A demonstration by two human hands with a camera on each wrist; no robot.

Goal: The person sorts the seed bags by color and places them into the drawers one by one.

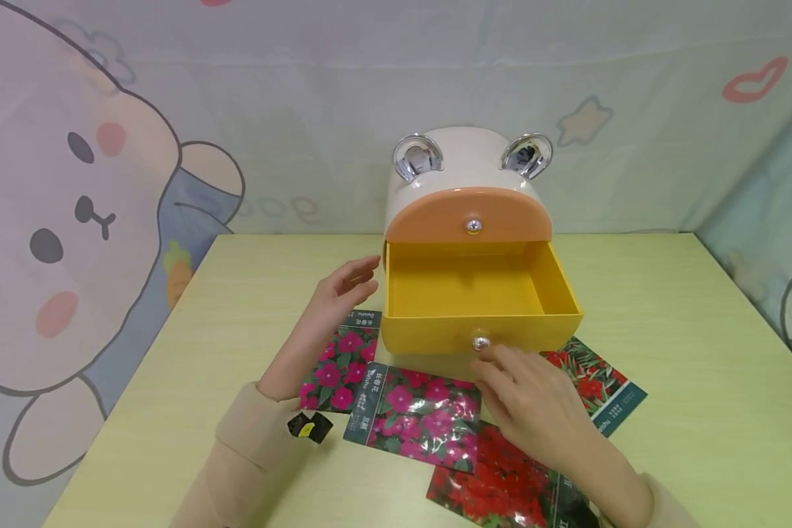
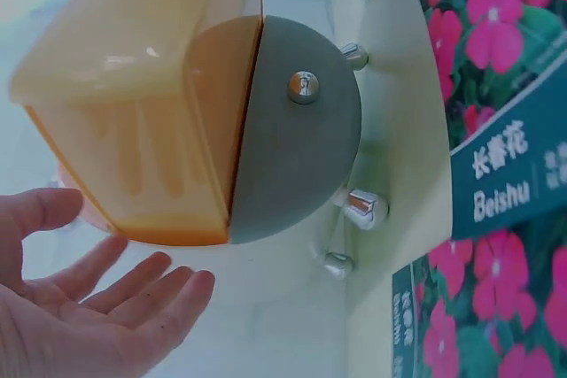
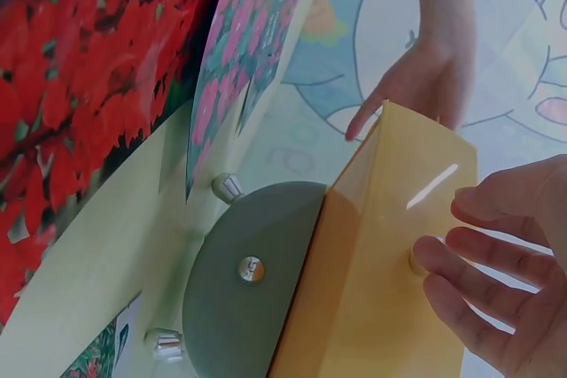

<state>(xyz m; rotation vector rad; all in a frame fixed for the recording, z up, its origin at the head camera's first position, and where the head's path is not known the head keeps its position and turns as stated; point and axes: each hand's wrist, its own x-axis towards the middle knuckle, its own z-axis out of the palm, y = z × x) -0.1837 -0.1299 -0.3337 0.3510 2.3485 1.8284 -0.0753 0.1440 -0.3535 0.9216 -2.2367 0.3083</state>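
A white storage box (image 1: 465, 158) with two silver ears stands at the back of the table, its yellow drawer (image 1: 482, 330) pulled out with nothing visible inside. My right hand (image 1: 534, 400) is in front of the drawer, fingertips at its silver knob (image 1: 480, 342). In the right wrist view the thumb stays apart from the fingers (image 3: 478, 281), which partly hide that knob. To the left of the drawer, my left hand (image 1: 346, 290) holds nothing, its fingers loosely bent beside the drawer wall. Pink-flower packets (image 1: 416, 418) lie in front of the box.
Red-flower packets (image 1: 498, 477) lie partly beneath my right forearm, and another red one (image 1: 594, 381) is right of the drawer. Above the drawer is an orange front (image 1: 468, 213); below it, a grey front (image 2: 297, 148) with silver feet (image 2: 363, 208). A printed curtain (image 1: 303, 95) hangs behind.
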